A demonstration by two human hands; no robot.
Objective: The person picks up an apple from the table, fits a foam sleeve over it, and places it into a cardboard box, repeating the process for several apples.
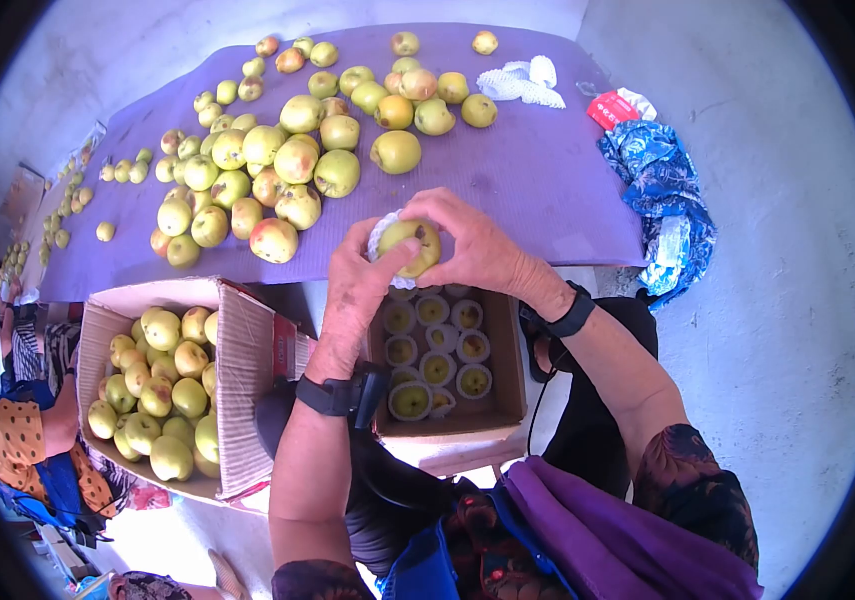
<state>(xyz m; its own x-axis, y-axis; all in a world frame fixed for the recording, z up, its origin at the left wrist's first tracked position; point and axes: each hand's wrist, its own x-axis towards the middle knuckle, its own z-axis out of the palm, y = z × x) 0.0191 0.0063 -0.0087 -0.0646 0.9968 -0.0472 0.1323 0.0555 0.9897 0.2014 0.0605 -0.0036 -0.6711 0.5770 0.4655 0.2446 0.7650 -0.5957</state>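
Both my hands are closed around one yellow-green apple (415, 250), held up near the table's front edge. A white foam net sleeve (379, 236) covers the apple's left side. My left hand (359, 275) grips it from the left, with the thumb across its front. From the right and top, my right hand (472, 240) curls its fingers over the apple. Below my hands stands a cardboard box (507, 395) in which several apples sit in foam nets, such as the netted apple (410, 402).
Many loose apples (262, 146) are spread over the purple-covered table (547, 180). White foam nets (522, 82) lie at its back right. A tilted carton (247, 370) full of apples is at the left. Blue patterned cloth (662, 190) hangs at the right end. Another person (27, 440) is at far left.
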